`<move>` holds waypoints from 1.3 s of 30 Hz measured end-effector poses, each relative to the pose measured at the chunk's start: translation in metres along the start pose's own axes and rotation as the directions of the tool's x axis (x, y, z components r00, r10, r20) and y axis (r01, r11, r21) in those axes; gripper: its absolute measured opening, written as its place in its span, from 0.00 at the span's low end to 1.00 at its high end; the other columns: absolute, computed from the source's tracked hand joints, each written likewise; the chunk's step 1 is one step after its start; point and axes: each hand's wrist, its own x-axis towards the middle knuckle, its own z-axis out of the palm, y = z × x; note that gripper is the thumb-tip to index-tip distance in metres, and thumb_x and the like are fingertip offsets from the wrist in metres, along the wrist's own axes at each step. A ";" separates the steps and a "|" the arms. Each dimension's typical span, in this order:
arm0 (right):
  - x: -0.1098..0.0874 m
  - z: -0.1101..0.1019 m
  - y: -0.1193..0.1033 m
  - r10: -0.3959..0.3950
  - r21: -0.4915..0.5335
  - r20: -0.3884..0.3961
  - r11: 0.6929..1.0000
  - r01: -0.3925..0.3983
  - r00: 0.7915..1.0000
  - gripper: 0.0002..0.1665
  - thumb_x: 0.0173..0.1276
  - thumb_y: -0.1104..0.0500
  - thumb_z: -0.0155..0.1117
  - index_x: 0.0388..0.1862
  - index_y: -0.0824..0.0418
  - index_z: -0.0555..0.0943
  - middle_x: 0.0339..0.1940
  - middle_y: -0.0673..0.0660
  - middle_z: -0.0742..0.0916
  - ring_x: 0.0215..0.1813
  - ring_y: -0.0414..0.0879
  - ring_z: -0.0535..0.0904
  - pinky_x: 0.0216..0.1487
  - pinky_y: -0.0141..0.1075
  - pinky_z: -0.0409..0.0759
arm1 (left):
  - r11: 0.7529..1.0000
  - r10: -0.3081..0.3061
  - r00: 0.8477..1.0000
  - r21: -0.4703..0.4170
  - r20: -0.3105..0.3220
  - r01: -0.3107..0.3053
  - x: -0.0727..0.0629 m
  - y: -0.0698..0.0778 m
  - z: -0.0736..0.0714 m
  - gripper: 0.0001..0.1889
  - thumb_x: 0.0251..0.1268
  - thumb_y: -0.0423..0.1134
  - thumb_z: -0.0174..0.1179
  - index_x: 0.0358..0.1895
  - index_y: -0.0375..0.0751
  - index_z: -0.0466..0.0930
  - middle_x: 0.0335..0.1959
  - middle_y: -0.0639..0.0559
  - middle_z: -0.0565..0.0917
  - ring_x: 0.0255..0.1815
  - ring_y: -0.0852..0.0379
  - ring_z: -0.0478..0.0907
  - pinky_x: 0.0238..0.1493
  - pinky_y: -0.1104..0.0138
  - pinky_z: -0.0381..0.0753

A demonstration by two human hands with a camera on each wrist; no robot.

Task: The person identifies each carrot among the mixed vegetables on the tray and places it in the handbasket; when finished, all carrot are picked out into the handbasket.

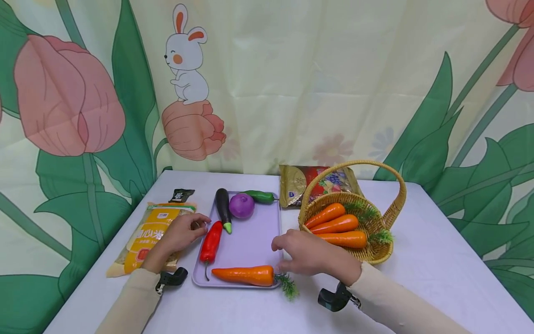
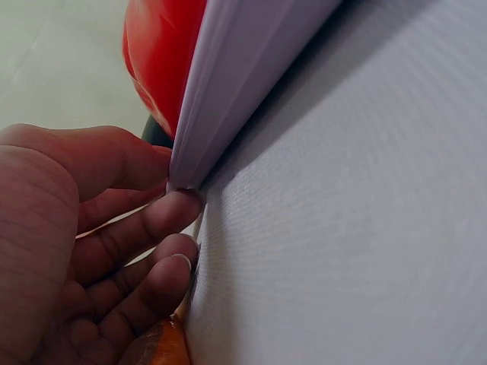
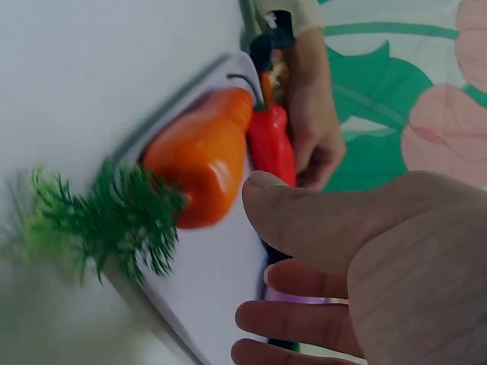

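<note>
A lilac tray (image 1: 250,248) holds a red pepper (image 1: 211,242), an eggplant (image 1: 223,204), a purple onion (image 1: 241,205), a green pepper (image 1: 261,196) and a carrot (image 1: 246,275) with a leafy top. At the tray's left edge, my left hand (image 1: 183,236) pinches the rim (image 2: 186,156) between thumb and fingertip, beside the red pepper. My right hand (image 1: 310,253) hovers by the tray's right edge with relaxed, parted fingers and holds nothing. Close to its thumb in the right wrist view is the carrot (image 3: 202,156).
Right of the tray stands a wicker basket (image 1: 385,253) with several carrots (image 1: 333,226) and a tall handle. A red and gold packet (image 1: 292,185) lies behind it. On the left are a yellow grain bag (image 1: 146,236) and a small black packet (image 1: 181,195). A printed curtain hangs behind the table.
</note>
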 end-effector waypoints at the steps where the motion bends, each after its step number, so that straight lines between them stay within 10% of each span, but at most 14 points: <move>1: 0.002 0.003 -0.002 -0.010 -0.012 0.005 1.000 0.010 1.000 0.25 0.63 0.45 0.74 0.55 0.56 0.84 0.49 0.52 0.88 0.51 0.45 0.80 0.55 0.43 0.81 | 1.000 0.000 1.000 -0.001 0.000 0.000 0.000 0.000 0.000 0.14 0.66 0.34 0.64 0.54 0.45 0.86 0.37 0.52 0.82 0.40 0.52 0.74 0.42 0.63 0.78; 19: 0.014 0.033 -0.017 -0.050 -0.083 0.062 0.995 0.055 0.997 0.20 0.62 0.43 0.75 0.47 0.52 0.85 0.29 0.41 0.80 0.34 0.37 0.72 0.37 0.30 0.74 | 1.000 0.013 1.000 -0.002 -0.005 -0.013 -0.001 0.001 -0.001 0.14 0.66 0.34 0.64 0.54 0.45 0.86 0.36 0.52 0.81 0.39 0.53 0.75 0.42 0.64 0.78; 39: 0.015 0.040 -0.017 -0.063 -0.053 0.034 0.996 0.065 0.997 0.16 0.66 0.49 0.72 0.49 0.55 0.83 0.32 0.42 0.81 0.32 0.36 0.74 0.39 0.30 0.75 | 1.000 -0.010 1.000 -0.006 -0.007 0.010 0.000 -0.001 0.001 0.14 0.65 0.34 0.65 0.54 0.45 0.86 0.36 0.52 0.81 0.40 0.52 0.75 0.42 0.64 0.78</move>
